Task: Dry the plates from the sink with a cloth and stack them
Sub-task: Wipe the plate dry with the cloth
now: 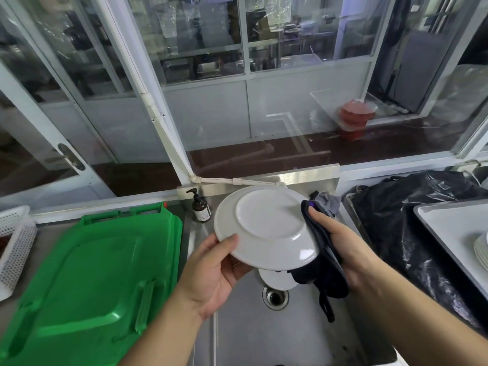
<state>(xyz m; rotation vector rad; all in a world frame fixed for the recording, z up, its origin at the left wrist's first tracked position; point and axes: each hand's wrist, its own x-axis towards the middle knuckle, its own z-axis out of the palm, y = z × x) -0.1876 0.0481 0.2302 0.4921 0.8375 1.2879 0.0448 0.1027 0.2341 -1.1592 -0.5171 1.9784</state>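
Observation:
A white plate [266, 225] is held upside down over the steel sink [277, 336], its underside facing me. My left hand [214, 273] grips its near-left rim, thumb on top. My right hand [340, 247] holds a dark cloth [324, 265] wrapped over the plate's right rim, thumb pressing the cloth onto the underside. Part of another white plate [277, 281] shows in the sink beneath, just above the drain [275, 297]. At the right edge, a stack of white plates [482, 249] sits on a white tray [449, 228].
A green plastic bin lid [89, 281] lies left of the sink. A white perforated basket [15, 244] stands at far left. A brown soap pump bottle [200, 207] stands at the sink's back corner. A black plastic bag [412, 223] fills the space right of the sink.

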